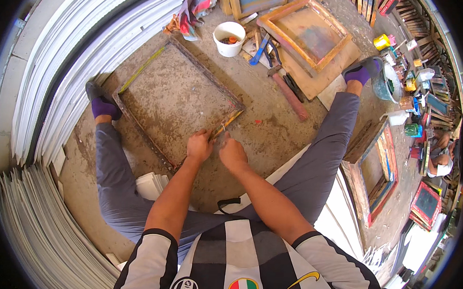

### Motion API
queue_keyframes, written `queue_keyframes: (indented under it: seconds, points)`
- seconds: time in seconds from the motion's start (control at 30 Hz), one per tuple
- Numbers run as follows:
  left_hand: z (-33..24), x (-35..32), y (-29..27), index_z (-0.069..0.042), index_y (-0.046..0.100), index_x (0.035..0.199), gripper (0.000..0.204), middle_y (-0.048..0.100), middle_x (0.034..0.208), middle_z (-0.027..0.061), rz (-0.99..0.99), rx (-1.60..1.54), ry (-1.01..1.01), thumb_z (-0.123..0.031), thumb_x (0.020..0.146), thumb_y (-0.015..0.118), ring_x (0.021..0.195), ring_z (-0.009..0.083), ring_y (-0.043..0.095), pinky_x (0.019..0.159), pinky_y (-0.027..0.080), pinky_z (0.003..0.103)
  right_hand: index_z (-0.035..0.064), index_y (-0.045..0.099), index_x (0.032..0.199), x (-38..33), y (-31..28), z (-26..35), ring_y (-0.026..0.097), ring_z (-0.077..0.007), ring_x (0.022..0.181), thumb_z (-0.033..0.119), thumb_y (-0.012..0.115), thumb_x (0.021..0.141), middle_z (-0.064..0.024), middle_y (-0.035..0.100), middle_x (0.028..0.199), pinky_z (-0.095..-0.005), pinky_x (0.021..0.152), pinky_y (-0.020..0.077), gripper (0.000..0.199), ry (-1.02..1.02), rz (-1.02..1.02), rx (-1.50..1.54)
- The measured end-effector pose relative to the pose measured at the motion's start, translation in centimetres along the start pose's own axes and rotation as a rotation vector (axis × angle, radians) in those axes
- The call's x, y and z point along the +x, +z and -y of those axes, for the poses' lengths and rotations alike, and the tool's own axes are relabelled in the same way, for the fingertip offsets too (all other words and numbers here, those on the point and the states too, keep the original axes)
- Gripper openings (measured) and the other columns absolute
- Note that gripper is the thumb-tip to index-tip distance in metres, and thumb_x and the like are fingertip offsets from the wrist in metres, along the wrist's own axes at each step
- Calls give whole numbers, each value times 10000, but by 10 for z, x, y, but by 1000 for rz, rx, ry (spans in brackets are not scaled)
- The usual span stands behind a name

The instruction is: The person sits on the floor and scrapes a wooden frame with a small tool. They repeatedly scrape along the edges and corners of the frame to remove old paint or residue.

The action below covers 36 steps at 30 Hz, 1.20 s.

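Observation:
A large worn wooden screen frame [142, 68] lies flat on the concrete floor between my spread legs. My left hand [199, 146] rests on its near corner and pinches a small thin tool [219, 130] against the frame edge. Just to the right, my right hand [231, 153] is curled beside the same corner, fingers closed; whether it grips anything is hidden. Both forearms reach in from the lower edge of the picture.
Stacks of white boards [81, 40] curve along the left. A white bucket [229, 38], hand tools, a wooden-handled hammer [290, 98] and more wooden frames [309, 31] lie ahead. Another frame [377, 171] leans at right, where another person [440, 159] sits among paint pots.

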State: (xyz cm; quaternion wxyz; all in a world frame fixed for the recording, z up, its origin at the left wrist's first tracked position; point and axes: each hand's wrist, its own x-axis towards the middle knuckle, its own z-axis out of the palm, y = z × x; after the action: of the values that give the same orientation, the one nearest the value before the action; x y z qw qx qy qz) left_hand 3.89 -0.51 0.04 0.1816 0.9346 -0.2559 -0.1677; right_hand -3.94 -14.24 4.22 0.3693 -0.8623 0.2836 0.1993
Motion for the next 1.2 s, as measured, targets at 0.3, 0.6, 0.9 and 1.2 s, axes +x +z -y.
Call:
queue_keyframes:
  seconds: [0.3,0.6,0.9,1.2]
  points:
    - [2,2,-7,-85,693,1255,434,675,1031,123,3,-9,10,-256,859,743,993,342,661,881,548,445,219,557,1470,16,-2,-57,603,-221,512,202,557,1028,-92,661,799,-409,458,502,442,348,446,1452]
    - [-9,0,-20,-115,690,1267,491,697,1003,139,53,-70,-127,-317,832,796,1003,329,674,874,548,441,211,565,1467,30,18,-72,644,-195,612,217,561,1030,-83,669,818,-387,507,536,437,-197,-92,335]
    - [7,-6,13,-212,652,1348,501,688,1076,133,-209,-30,91,-327,873,764,1029,353,650,850,552,463,166,569,1466,16,-10,-49,570,-142,557,150,569,1005,-24,602,727,-309,491,455,462,99,235,991]
    - [-3,-10,0,-300,586,1415,488,606,1297,94,-26,-2,13,-308,937,686,1190,335,591,974,529,464,107,561,1446,13,-34,-64,675,-316,782,156,617,924,-188,681,891,-423,721,526,528,-252,3,293]
